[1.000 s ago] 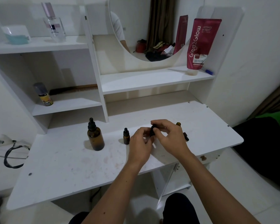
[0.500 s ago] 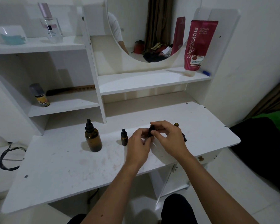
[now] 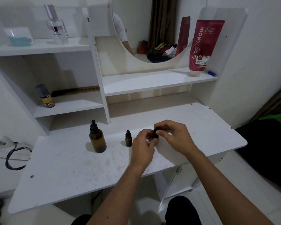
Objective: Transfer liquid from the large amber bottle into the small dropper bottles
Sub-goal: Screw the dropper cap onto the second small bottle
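- Left hand curled around a small dropper bottle, fingers pressed onto its body to keep it steady just above the desk.
- Right hand meeting it from the other side, thumb and forefinger pinching the black cap at the bottle's top; probably unscrewing or tightening, direction not readable.
- Held close together and low over the tabletop, likely so that a slip costs little and the tiny cap stays under control.
- Bottle mostly hidden by both hands; whether the cap is seated or already loose cannot be told.
- Just left of the left hand: a second small dropper bottle, upright, capped, apart from the fingers.
- Farther left of that: large amber bottle, upright, dropper cap on, well out of either hand's grasp, untouched for now.
- Judged an early step: no liquid moving while the source stands closed.
- Nothing on the bare surface between the hands and the two standing bottles, though the second small bottle sits on the path to the large one and could be knocked on a reach across.
- Beyond the hands: shelves with a red tube, a perfume bottle, a small yellow-labelled can, a round mirror; all well clear.
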